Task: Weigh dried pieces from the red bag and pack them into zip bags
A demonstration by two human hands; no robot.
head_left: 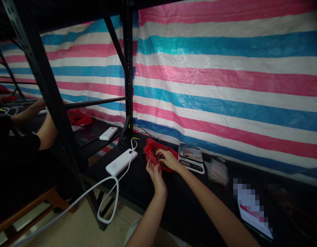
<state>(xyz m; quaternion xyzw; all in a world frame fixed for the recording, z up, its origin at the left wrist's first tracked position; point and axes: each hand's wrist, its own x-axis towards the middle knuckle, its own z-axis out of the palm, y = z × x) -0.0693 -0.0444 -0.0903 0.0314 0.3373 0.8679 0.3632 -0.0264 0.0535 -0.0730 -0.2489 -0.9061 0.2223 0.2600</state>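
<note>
One red bag (148, 147), open, lower centre of frame | your left hand (157, 177) at its rim, right hand (170, 160) among brown bits (162, 165) inside; fingers bent, grip unclear | handling seems underway, bits left

one near red bag (150, 147), one scale (191, 160)

From my end I've got pink, white and blue stripes across the sheet (225, 79), bright red on the plastic bag (149, 148), brownish on its contents (156, 153)! White nearer power bank (119, 163), white cable (117, 193), black tabletop (179, 202), black shelf frame (127, 68), and orange-brown on the wooden bench (50, 195).
</note>
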